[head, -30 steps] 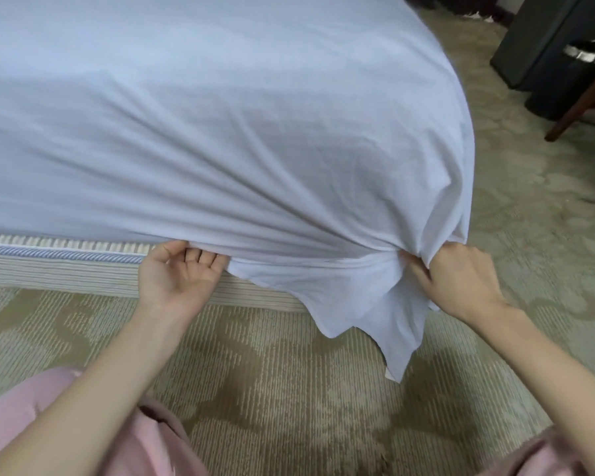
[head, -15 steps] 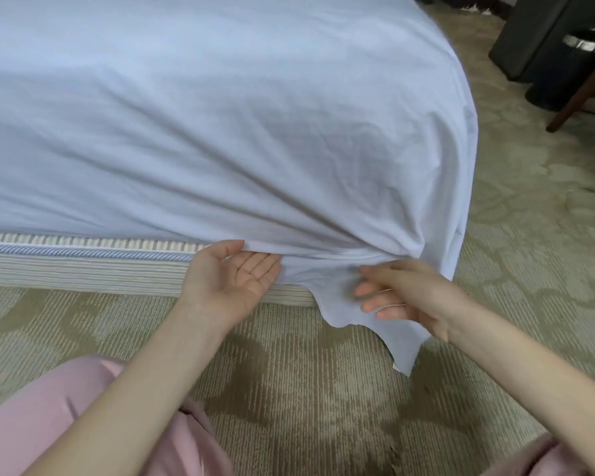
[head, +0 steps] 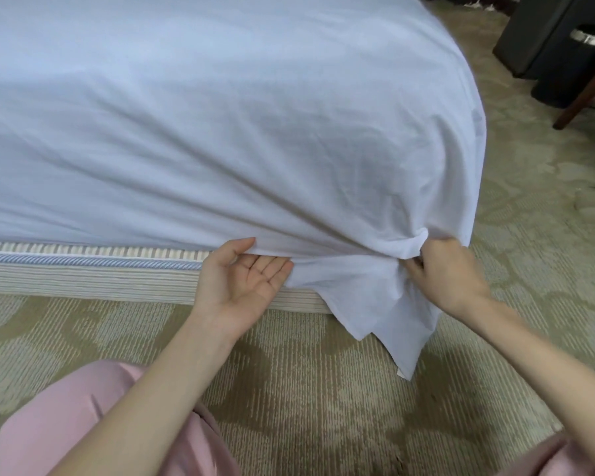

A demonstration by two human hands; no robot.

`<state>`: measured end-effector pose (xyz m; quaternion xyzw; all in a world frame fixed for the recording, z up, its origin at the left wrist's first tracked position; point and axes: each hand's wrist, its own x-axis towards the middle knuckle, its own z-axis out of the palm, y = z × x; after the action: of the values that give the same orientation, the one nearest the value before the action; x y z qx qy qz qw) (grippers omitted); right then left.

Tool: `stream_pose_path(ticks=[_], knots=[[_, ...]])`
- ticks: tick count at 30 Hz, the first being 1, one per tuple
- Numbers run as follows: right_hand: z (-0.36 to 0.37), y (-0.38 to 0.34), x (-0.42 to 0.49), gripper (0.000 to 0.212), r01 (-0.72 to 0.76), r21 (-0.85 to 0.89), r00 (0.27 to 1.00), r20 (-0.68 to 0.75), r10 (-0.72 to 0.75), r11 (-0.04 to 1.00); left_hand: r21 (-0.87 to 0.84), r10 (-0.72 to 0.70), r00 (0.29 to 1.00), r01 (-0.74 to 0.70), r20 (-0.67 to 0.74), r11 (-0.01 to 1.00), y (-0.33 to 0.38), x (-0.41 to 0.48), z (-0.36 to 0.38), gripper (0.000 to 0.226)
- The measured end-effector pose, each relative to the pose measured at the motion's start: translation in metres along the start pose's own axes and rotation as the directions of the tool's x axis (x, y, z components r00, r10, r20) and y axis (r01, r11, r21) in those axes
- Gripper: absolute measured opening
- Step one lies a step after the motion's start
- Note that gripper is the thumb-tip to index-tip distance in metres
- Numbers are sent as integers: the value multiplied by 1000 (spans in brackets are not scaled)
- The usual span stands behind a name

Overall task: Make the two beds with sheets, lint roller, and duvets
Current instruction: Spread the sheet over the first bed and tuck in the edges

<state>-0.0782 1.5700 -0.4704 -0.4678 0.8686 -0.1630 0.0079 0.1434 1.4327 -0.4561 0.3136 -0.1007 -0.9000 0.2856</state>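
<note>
Right fingers [head: 413,270] bunch soft, creased white sheet [head: 220,132].

— What's the sheet [head: 220,132] like?
— Thin white cloth, matt, creased where I grip. Below, the base [head: 83,281]: ribbed striped fabric, twisted blue cord [head: 83,262].
— Elsewhere?
— Rough ribbed carpet [head: 323,389]. Smooth pink cloth trousers [head: 66,424]. Shiny metal bin rim [head: 591,38].

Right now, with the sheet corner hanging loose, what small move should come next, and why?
Probably tuck the hanging flap in above the base with the left hand. That hand lies open, palm up, at the sheet edge; the right hand grips the bunched corner, and the flap dangles past the base.
</note>
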Motion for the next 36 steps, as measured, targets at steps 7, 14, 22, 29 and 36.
stream_pose_path(ticks=[7,14,22,29,36], knots=[[-3,26,18,32,282,-404,927,-121,-356,871,33,-17,984,12,176,999,2,18,-8,58],[11,33,32,28,241,-395,907,-233,-351,886,-30,57,900,-48,432,998,-10,42,1,70],[-38,9,7,33,-431,575,766,641,-55,695,-116,190,927,-160,324,980,-31,51,20,90],[-10,-44,0,29,-589,685,680,707,-195,428,21,196,954,-206,225,978,-29,43,22,83],[-93,-70,-25,19,240,744,971,-189,-147,624,112,187,968,-207,166,972,-26,39,21,86]])
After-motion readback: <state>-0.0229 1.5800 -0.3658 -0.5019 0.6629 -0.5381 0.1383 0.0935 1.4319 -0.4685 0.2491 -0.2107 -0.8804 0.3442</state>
